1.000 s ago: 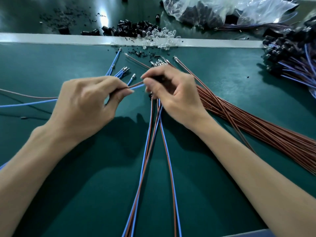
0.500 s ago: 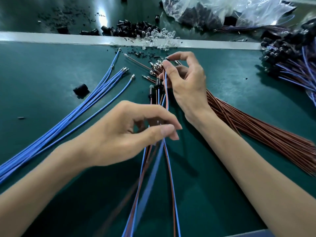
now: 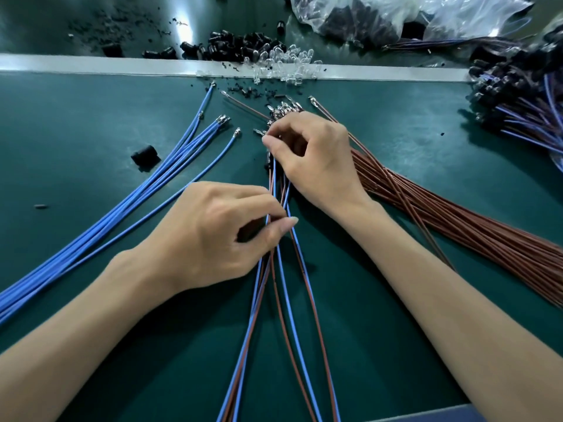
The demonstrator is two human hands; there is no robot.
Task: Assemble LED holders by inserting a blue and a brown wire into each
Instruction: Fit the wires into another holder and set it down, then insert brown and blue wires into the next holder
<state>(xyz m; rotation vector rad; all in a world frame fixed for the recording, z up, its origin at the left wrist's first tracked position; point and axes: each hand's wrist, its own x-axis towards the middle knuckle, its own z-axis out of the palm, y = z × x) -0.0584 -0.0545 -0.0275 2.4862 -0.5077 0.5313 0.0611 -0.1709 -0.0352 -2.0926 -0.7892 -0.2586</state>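
The left grip [image 3: 210, 236] pinches, between thumb and forefinger, the paired blue and brown wires [image 3: 292, 315] that run from the near edge of the dark green desk [image 3: 91, 117] up its middle. This likely keeps finished pairs gathered and apart from the stock. The right grip [image 3: 316, 159] is curled narrow over their far ends, fingertips at the metal tips of the bundle of brown wires [image 3: 457, 220], which slants in from the right edge. Whether it has one pinched I cannot tell. A small black plastic LED holder [image 3: 269, 161] shows just under those fingertips. The loose blue wires [image 3: 146, 196] fan in from the left edge, tips toward the middle for easy reach. The pile of black holders [image 3: 237, 45] waits at the far edge.
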